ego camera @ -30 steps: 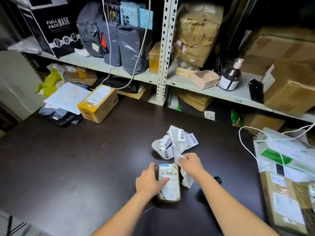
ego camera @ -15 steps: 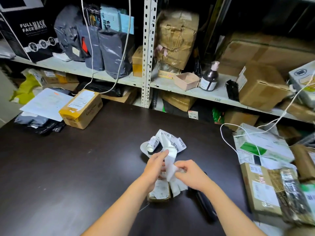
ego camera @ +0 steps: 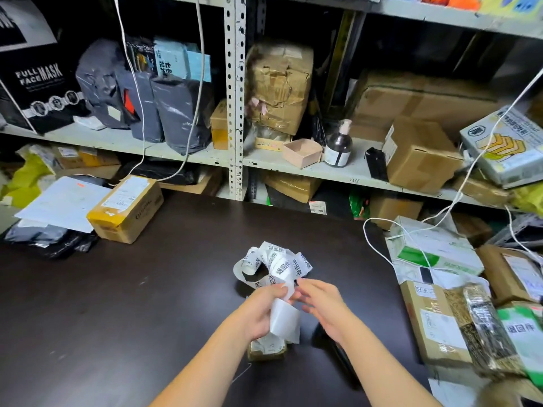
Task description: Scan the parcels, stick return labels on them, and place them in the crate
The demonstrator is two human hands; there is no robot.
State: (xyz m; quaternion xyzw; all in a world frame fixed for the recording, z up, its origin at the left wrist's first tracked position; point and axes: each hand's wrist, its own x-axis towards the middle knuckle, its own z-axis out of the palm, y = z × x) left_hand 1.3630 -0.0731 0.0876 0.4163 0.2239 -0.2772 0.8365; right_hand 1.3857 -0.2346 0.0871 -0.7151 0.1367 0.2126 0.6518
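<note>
1. Fingers [ego camera: 277, 289] of the left hand [ego camera: 258, 312] are curled round a white paper strip of return labels [ego camera: 283, 318] and clamp it just above its blank tail. We think this grip makes the paper steady, so a label can be peeled from it.
2. Fingers [ego camera: 305, 284] of the right hand [ego camera: 323, 306] are nearly straight and a little apart, and they hold nothing. Their tips are at the edge of the strip, but we cannot tell if they already touch it. We judge that this hand goes for the corner of one label.
3. Beyond the left hand the strip runs into a loose curl of printed labels [ego camera: 276, 262], which rests on the dark brown table [ego camera: 132, 304]. The blank tail hangs down.
4. Under the left hand a small brown parcel with a white shipping label [ego camera: 266, 351] lies flat on the table, half covered by the tail. It is so close, we suppose, that the peeled label has a short way to go.
5. Just beside the parcel, below the right wrist, is a dark long object [ego camera: 340, 351]. It is perhaps the scanner, but it is too dark to say.
6. Brown cardboard boxes [ego camera: 435, 324] are piled at the right edge of the table. We see no crate, and the parcel is not yet placed.
</note>
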